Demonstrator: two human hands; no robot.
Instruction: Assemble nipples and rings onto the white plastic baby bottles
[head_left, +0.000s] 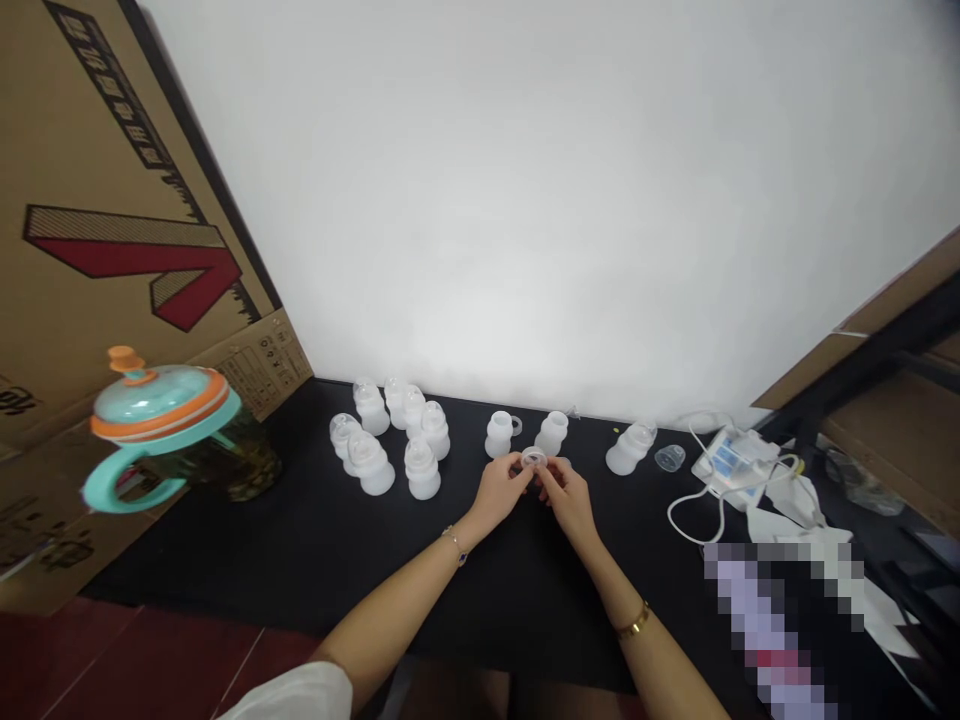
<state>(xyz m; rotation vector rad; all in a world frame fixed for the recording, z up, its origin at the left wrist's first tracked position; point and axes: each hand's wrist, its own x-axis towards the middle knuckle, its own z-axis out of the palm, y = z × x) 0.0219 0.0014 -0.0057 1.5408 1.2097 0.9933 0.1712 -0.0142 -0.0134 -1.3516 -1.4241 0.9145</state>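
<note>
Both my hands meet over the black table top [315, 540], pinching a small clear round part [534, 459] between their fingertips. My left hand [499, 490] grips it from the left, my right hand [568, 492] from the right. Just behind the hands stand two white frosted bottles [498, 434] [552, 432]. A cluster of several similar white bottles [390, 440] stands to the left. Another white bottle [630, 447] leans to the right, with a clear cap [669, 458] lying beside it.
A teal and orange lidded jug [169, 430] stands at the left, against large cardboard boxes [97, 220]. A white device with cables [731, 462] and white cloth lie at the right. A white wall rises behind the table.
</note>
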